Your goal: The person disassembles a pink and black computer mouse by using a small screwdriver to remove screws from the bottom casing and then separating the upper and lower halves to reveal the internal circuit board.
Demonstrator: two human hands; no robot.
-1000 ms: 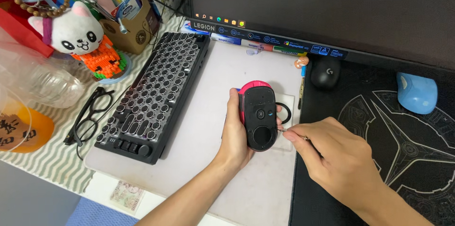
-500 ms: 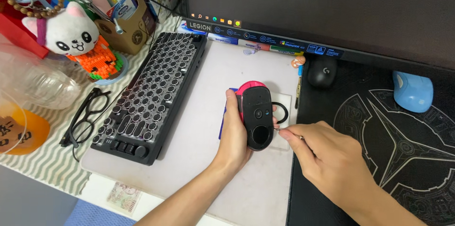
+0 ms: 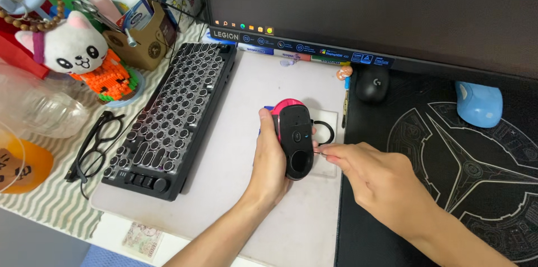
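My left hand (image 3: 271, 160) grips a pink computer mouse (image 3: 296, 138) turned belly up, so its black underside with a round recess faces me. My right hand (image 3: 376, 180) is pinched on a thin metal tool (image 3: 320, 153) whose tip touches the right edge of the mouse's underside. Both hands hover over a pale desk mat (image 3: 235, 188). Behind the mouse a small black ring (image 3: 325, 131) lies on a clear flat piece.
A black round-key keyboard (image 3: 171, 121) lies left, with black glasses (image 3: 95, 149) beside it. A dark monitor (image 3: 364, 9) stands behind. On the black patterned mat (image 3: 448, 188) sit a black mouse (image 3: 371, 83) and a blue mouse (image 3: 478, 103). A cat plush (image 3: 70, 48), plastic bottle (image 3: 33, 110) and cardboard holder (image 3: 143, 34) crowd the far left.
The view has shifted slightly. My right hand has kept the tool at the mouse's right edge; the left hand still holds the mouse the same way.
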